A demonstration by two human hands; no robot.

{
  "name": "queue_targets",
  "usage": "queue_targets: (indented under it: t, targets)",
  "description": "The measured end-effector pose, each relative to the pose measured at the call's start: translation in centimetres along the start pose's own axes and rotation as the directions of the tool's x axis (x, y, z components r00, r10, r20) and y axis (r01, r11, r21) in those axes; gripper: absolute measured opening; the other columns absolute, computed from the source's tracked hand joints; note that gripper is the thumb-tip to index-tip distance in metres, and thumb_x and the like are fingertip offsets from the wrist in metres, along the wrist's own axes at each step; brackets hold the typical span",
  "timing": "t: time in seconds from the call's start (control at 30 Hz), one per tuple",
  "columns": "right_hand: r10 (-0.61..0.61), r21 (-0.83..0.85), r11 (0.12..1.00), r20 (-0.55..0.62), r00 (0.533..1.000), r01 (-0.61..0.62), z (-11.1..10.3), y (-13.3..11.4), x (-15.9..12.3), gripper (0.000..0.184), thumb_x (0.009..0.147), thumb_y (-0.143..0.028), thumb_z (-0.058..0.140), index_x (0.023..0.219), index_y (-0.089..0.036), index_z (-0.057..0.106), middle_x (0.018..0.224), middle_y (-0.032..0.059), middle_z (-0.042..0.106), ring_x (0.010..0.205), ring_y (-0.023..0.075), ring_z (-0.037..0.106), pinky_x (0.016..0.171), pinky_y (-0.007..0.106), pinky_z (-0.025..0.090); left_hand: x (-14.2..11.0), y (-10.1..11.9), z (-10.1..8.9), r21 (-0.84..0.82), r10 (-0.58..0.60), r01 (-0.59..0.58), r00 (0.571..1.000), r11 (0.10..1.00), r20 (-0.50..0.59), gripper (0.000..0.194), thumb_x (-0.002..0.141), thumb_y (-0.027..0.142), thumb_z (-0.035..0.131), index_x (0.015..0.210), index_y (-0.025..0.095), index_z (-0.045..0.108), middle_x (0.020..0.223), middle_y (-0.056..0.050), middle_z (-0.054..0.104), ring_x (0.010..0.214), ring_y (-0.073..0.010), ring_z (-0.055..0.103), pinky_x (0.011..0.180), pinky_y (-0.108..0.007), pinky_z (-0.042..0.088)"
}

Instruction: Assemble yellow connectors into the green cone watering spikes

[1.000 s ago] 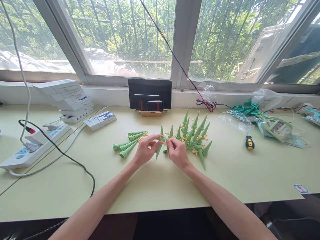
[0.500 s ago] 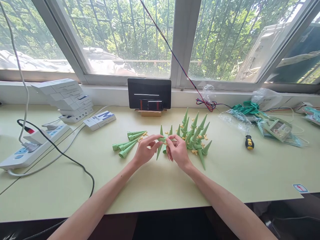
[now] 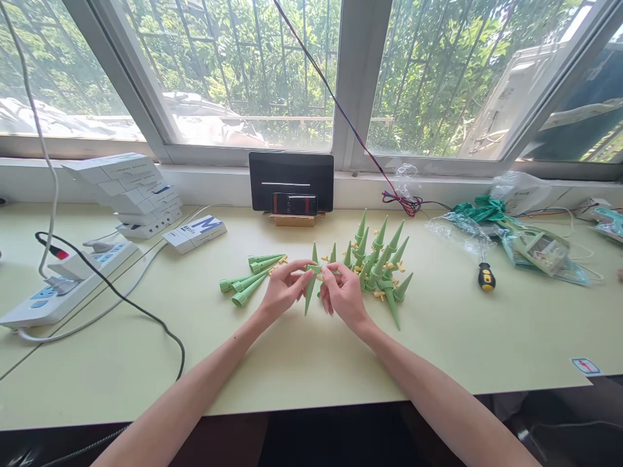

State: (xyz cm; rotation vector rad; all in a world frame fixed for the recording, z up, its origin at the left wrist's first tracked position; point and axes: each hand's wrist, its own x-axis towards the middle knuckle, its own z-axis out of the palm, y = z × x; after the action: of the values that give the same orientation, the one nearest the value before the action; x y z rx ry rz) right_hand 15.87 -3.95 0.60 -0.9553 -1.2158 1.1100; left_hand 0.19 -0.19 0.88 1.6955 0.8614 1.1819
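My left hand is closed, with thumb and fingers pinching a green plastic watering spike that points downward. Against its upper end, my right hand pinches a small yellow valve, mostly covered by the fingertips. The two hands almost meet above the table. To the right stand several green spikes in a tight group, most with points up and small yellow T-shaped valves on their sides. Left of my hands lie several loose green spikes, their open ends facing left.
A tablet stands at the back with a phone before it. At left are stacked white boxes, a power strip and cables. A screwdriver and plastic bags lie at right.
My fingers have shifted slightly around the held spike, and its tip sits a little lower. The loose and standing spikes have stayed in place.
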Motion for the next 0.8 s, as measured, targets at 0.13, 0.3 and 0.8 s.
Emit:
queue_targets:
  t: [0.13, 0.3, 0.8]
  targets:
    - [-0.104, -0.187, 0.977, 0.008, 0.995, 0.103, 0.2, 0.1, -0.2, 0.028, 0.094, -0.047, 0.053, 0.095, -0.019, 0.058, 0.056, -0.0049, 0.057, 0.034, 0.0086, 0.049, 0.035, 0.020, 0.038, 0.4, -0.3, -0.2, -0.121, -0.056, 0.049, 0.997, 0.991, -0.053, 0.030, 0.086, 0.042, 0.067, 0.102, 0.017, 0.070, 0.068, 0.000, 0.059, 0.048, -0.0085, 0.050, 0.041, -0.021, 0.042]
    - [-0.183, -0.349, 0.918, 0.056, 0.982, 0.191, 0.0, 0.4, -0.2, 0.031, 0.096, -0.044, 0.050, 0.103, -0.017, 0.063, 0.059, -0.0022, 0.059, 0.041, 0.0096, 0.052, 0.043, 0.021, 0.042, 0.6, -1.2, -0.4, -0.249, -0.136, 0.114, 0.988, 0.962, -0.075, 0.026, 0.084, 0.042, 0.070, 0.091, 0.016, 0.070, 0.068, 0.000, 0.058, 0.056, -0.0115, 0.055, 0.045, -0.022, 0.044]
    - [-0.179, -0.331, 0.921, 0.102, 0.979, 0.203, -0.6, 1.1, -0.1, 0.033, 0.100, -0.043, 0.044, 0.081, -0.020, 0.058, 0.059, -0.0020, 0.058, 0.037, 0.0093, 0.048, 0.044, 0.024, 0.040, 0.4, -1.4, -0.2, -0.151, -0.119, 0.107, 0.991, 0.983, -0.068, 0.029, 0.085, 0.044, 0.069, 0.094, 0.017, 0.072, 0.066, 0.001, 0.058, 0.050, -0.0084, 0.051, 0.045, -0.022, 0.044]
